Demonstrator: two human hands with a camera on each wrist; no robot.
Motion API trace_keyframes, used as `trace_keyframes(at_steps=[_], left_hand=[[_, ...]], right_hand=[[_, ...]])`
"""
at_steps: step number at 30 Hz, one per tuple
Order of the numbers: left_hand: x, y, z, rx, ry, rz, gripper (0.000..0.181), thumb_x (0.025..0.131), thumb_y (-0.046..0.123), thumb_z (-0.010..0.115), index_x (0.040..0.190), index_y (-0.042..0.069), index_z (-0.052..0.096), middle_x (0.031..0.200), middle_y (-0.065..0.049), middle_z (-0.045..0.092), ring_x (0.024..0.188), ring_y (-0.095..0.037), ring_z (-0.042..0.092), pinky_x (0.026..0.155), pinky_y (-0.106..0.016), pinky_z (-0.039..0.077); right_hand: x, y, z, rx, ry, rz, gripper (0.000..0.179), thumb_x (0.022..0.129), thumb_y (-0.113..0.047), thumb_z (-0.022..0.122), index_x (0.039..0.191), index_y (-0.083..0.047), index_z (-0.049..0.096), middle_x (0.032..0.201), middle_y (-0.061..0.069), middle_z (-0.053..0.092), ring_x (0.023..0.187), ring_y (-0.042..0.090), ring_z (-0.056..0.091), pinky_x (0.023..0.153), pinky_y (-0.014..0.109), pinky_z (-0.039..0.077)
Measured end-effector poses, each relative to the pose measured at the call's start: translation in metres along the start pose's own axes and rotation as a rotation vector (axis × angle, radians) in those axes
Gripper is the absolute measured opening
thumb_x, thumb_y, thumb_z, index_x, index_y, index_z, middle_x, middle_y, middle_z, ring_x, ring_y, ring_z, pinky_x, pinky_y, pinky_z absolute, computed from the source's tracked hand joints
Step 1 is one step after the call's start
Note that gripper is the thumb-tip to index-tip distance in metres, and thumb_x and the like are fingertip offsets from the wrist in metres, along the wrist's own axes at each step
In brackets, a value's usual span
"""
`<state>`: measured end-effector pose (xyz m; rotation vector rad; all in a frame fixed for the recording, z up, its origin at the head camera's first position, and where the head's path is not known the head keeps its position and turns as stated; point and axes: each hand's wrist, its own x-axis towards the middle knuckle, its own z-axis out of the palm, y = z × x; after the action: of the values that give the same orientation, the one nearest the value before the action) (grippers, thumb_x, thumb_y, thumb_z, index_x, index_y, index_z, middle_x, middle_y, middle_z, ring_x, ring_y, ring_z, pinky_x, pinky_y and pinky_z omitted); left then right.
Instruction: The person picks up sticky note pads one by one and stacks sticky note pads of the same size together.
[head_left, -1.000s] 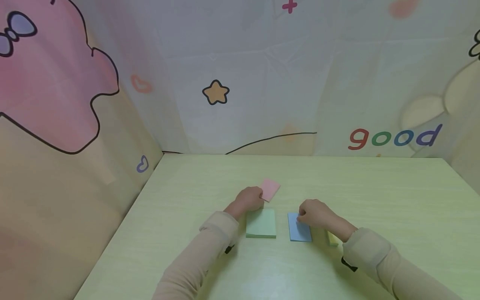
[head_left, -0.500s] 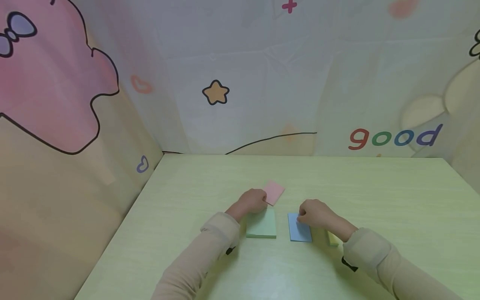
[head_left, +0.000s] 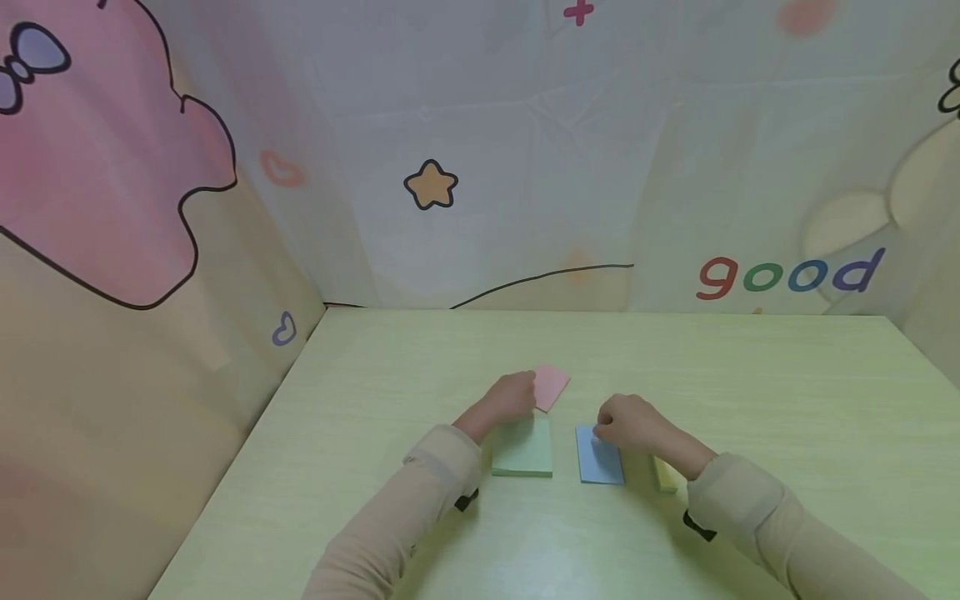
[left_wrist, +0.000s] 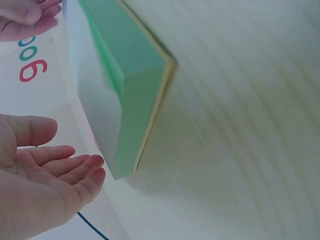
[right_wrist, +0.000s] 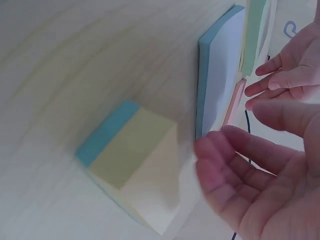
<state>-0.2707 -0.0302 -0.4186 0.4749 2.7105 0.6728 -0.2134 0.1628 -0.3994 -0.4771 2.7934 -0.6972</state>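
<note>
Several sticky-note pads lie on the table. My left hand [head_left: 512, 395] is at the left edge of the pink pad [head_left: 552, 388], behind the green pad [head_left: 522, 450]. In the left wrist view its fingers are loosely bent, with the thumb apart and nothing gripped. My right hand [head_left: 632, 421] hovers over the back of the blue pad [head_left: 600, 464]; whether its fingertips touch it I cannot tell. Its fingers [right_wrist: 215, 160] are relaxed, thumb apart, holding nothing. Partly hidden under the right wrist lies the small yellow pad [head_left: 665, 477], with a blue layer showing in the right wrist view.
The pale green table [head_left: 375, 358] stretches to a printed cloth backdrop [head_left: 517, 208] along the back, with more printed cloth on the left [head_left: 217, 350]. Green, blue and yellow pads form a rough row, the pink one behind them.
The pink pad has shifted right and slightly nearer, turning a little, with my left hand alongside. That hand has since risen slightly. My right hand has barely moved.
</note>
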Motion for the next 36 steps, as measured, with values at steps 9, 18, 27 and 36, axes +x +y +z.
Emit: trace_keyframes(at_steps=[9,18,27,36], left_hand=[[0.001,0.000,-0.003,-0.201,0.021,-0.060,0.049,0.085,0.008,0.041,0.133,0.000,0.036,0.135,-0.014,0.042,0.123,-0.024,0.040,0.102,-0.036,0.032],[0.000,0.001,-0.005,-0.254,0.017,-0.068,0.050,0.082,0.006,0.043,0.131,-0.002,0.038,0.133,-0.015,0.043,0.115,-0.023,0.045,0.099,-0.037,0.035],[-0.003,0.004,-0.004,-0.337,-0.012,-0.100,0.050,0.083,0.006,0.045,0.131,-0.001,0.037,0.132,-0.015,0.045,0.115,-0.023,0.045,0.098,-0.037,0.035],[-0.007,0.009,-0.004,-0.320,-0.026,-0.110,0.048,0.084,0.010,0.046,0.130,-0.001,0.039,0.132,-0.014,0.045,0.104,-0.021,0.047,0.094,-0.037,0.038]], right_hand=[[0.011,-0.011,-0.003,0.594,-0.042,0.094,0.036,0.088,-0.011,0.043,0.114,0.013,0.050,0.107,0.026,0.058,0.084,0.021,0.061,0.074,0.030,0.051],[0.025,-0.015,0.001,0.943,-0.167,0.177,0.047,0.091,-0.011,0.041,0.130,0.013,0.030,0.129,0.029,0.039,0.108,0.026,0.053,0.094,0.037,0.041],[0.032,-0.013,0.006,1.075,-0.183,0.202,0.050,0.090,-0.009,0.036,0.132,0.014,0.021,0.133,0.032,0.031,0.110,0.027,0.051,0.102,0.041,0.032],[0.032,-0.010,0.006,1.115,-0.167,0.258,0.051,0.092,-0.014,0.036,0.132,0.013,0.022,0.135,0.033,0.029,0.120,0.035,0.041,0.102,0.041,0.032]])
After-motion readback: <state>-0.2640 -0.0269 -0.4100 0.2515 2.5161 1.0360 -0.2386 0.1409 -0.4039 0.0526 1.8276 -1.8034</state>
